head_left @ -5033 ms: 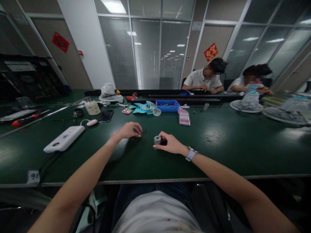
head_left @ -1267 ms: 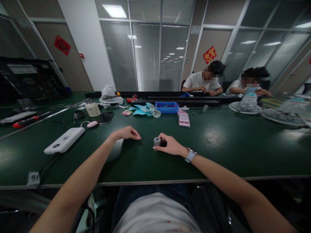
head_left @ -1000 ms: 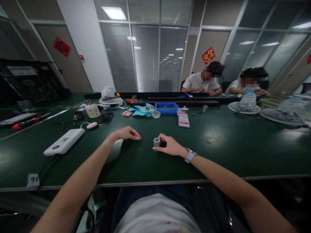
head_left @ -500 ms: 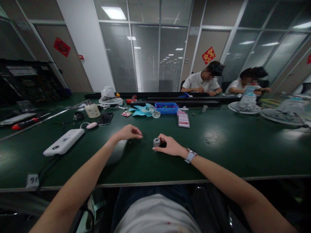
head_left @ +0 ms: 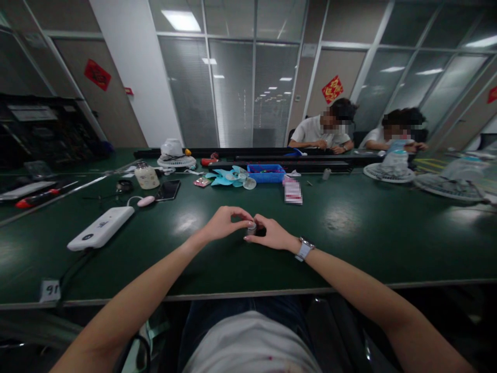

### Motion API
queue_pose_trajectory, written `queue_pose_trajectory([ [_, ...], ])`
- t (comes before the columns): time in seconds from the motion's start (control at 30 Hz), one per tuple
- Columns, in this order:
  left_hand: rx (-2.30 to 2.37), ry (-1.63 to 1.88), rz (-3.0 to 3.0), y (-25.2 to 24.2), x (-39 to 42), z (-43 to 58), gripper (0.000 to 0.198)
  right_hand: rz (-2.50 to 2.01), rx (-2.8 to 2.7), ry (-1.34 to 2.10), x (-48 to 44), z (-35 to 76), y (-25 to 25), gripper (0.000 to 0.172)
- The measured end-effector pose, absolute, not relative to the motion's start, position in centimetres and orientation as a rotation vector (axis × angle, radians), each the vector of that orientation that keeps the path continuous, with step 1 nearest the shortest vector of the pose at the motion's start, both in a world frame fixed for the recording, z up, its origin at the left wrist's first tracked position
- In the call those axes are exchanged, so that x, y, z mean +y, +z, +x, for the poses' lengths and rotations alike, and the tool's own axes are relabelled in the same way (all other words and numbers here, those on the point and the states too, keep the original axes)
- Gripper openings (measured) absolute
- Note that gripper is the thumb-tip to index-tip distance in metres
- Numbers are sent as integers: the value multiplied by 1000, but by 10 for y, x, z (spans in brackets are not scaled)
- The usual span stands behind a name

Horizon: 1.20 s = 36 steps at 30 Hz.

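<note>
A small grey metal cylinder (head_left: 251, 231), which looks like a small motor, stands upright on the green table in front of me. My right hand (head_left: 276, 234) is closed on it from the right, thumb at the near side and fingers at the far side. From the left, my left hand (head_left: 225, 224) reaches over the motor's top with thumb and fingertips pinched together there. Those fingers cover most of the top face, and whatever they pinch is hidden.
Beyond my hands lie light-blue fan blades (head_left: 229, 177), a blue bin (head_left: 266, 173) and a pink-and-white packet (head_left: 292, 190). On the left are a white power strip (head_left: 101, 228), a phone (head_left: 168, 190) and a jar (head_left: 146, 176). Two people (head_left: 324, 129) sit across the table.
My left hand has moved right, from beside the motor to its top, with its fingertips now over it. My right hand and the motor have stayed in place.
</note>
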<state>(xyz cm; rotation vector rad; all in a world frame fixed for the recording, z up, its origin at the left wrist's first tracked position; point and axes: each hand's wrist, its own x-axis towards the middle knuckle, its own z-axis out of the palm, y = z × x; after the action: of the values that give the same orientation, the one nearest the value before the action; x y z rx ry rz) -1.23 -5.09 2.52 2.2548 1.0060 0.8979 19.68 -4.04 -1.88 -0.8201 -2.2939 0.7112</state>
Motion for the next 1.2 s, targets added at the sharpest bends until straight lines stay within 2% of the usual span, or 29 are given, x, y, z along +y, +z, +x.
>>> queue_pose_trajectory([
  [0.37, 1026, 891, 2195, 21, -50, -11, 26, -827, -2282, 766, -43, 197, -15, 37],
  [0.53, 1000, 843, 2139, 16, -44, -16, 29, -739, -2199, 965, -43, 204, -4, 48],
  [0.67, 894, 778, 2015, 5, -34, -21, 44, -788, -2014, 864, -43, 208, 7, 34],
  [0.8, 843, 751, 1971, -11, -29, -21, 58, -838, -2054, 752, -49, 202, 10, 24],
  [1.0, 871, 711, 2071, -20, -34, -14, 51, -864, -2166, 705, -54, 192, 3, 26],
  [1.2, 953, 821, 2026, -26, -52, -12, 55, -814, -2160, 827, -52, 195, 4, 28],
])
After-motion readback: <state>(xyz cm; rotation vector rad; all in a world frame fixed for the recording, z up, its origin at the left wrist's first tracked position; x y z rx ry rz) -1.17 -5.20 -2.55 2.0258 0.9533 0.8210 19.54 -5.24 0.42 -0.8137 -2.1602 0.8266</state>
